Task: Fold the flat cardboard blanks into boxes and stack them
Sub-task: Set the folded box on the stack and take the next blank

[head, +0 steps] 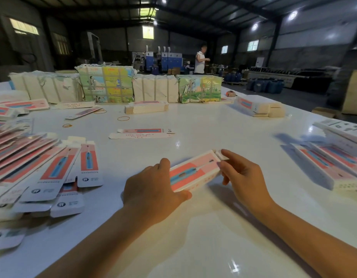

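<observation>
A pink and red toothbrush box (195, 169) lies slanted on the white table (213, 227), partly folded up, its far end flaps open. My left hand (153, 189) grips its near end, thumb along the lower side. My right hand (243, 177) holds the far end, fingers curled at the end flap. A fanned pile of flat blanks (43, 169) lies at the left. Folded boxes (332, 169) lie side by side at the right.
One flat blank (142, 133) lies mid-table, with rubber bands (123, 118) beyond it. Wrapped bundles (105, 85) line the far edge, and short stacks of blanks (146, 107) lie before them. A person (200, 60) stands far off in the hall.
</observation>
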